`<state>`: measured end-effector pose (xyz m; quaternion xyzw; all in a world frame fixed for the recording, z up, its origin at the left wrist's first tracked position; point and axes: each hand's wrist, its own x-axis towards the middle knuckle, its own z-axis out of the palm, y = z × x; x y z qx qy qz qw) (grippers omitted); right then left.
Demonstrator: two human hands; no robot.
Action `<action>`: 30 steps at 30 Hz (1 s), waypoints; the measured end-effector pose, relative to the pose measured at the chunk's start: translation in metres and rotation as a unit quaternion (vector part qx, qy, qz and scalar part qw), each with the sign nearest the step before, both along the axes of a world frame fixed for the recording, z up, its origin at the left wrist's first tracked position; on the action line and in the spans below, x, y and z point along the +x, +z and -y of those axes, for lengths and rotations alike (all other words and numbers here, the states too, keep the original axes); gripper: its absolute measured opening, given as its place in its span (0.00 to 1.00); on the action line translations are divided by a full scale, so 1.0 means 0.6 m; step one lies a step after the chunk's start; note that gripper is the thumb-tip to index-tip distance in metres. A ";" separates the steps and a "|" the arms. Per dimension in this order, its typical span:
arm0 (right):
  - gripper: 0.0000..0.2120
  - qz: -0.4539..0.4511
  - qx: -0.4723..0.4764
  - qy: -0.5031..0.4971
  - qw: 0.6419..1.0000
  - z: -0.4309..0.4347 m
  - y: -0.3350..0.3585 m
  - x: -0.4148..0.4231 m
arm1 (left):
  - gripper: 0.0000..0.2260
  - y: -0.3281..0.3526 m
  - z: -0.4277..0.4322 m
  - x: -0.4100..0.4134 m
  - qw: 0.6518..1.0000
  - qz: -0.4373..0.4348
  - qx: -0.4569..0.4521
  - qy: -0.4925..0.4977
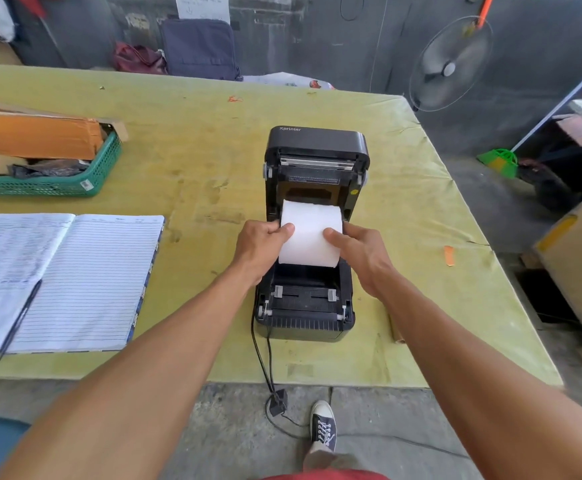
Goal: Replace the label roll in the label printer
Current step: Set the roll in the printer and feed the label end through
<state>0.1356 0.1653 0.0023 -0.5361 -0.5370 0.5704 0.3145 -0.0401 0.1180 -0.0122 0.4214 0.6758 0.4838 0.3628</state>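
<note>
A black label printer (305, 317) stands on the yellow-green table (196, 161) with its lid (317, 143) swung up and back. A white label roll (310, 233) sits over the open roll bay. My left hand (261, 247) grips the roll's left end, thumb on its face. My right hand (360, 252) grips the right end the same way. Both hands hold the roll between them. The bay under the roll is mostly hidden.
An open lined notebook (85, 282) with a pen (17, 322) lies at the left. A green basket (74, 183) with cardboard stands at the back left. A cardboard tube (396, 329) lies right of the printer. Printer cables (265, 362) hang over the front edge. A fan (450, 64) stands beyond the table.
</note>
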 end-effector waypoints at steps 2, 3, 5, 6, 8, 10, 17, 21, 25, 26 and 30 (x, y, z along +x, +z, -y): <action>0.28 -0.003 -0.006 -0.010 1.000 0.004 -0.010 -0.002 | 0.12 -0.006 0.003 0.002 1.000 0.006 -0.005 0.002; 0.29 -0.001 -0.005 -0.012 1.000 0.004 -0.013 -0.003 | 0.10 -0.010 0.004 0.003 1.000 0.003 -0.008 0.001; 0.30 0.004 -0.002 -0.015 1.000 0.006 -0.022 -0.003 | 0.07 -0.019 0.006 0.003 1.000 -0.006 -0.012 -0.007; 0.30 0.004 -0.002 -0.016 1.000 0.008 -0.027 -0.003 | 0.07 -0.023 0.007 0.003 1.000 -0.009 -0.013 -0.011; 0.29 -0.001 0.000 -0.017 1.000 0.013 -0.035 -0.004 | 0.06 -0.030 0.010 0.000 1.000 0.001 -0.015 -0.003; 0.28 0.000 0.007 -0.018 1.000 0.017 -0.041 -0.008 | 0.08 -0.035 0.016 -0.003 1.000 0.018 -0.021 0.005; 0.29 0.034 0.009 -0.033 0.999 0.015 -0.051 -0.011 | 0.09 -0.041 0.018 -0.001 1.000 0.013 -0.025 -0.006; 0.27 0.022 0.018 -0.028 0.999 0.016 -0.053 -0.010 | 0.12 -0.042 0.013 -0.002 0.999 -0.011 -0.029 -0.013; 0.23 0.037 0.042 -0.023 0.998 0.018 -0.058 -0.012 | 0.11 -0.050 0.012 -0.004 0.998 -0.031 -0.047 -0.004; 0.22 0.044 0.047 -0.019 0.998 0.017 -0.060 -0.012 | 0.11 -0.054 0.011 -0.005 0.998 -0.039 -0.051 -0.003; 0.26 0.101 0.049 -0.013 0.994 0.011 -0.065 -0.013 | 0.12 -0.056 0.010 -0.008 0.995 -0.070 -0.065 -0.019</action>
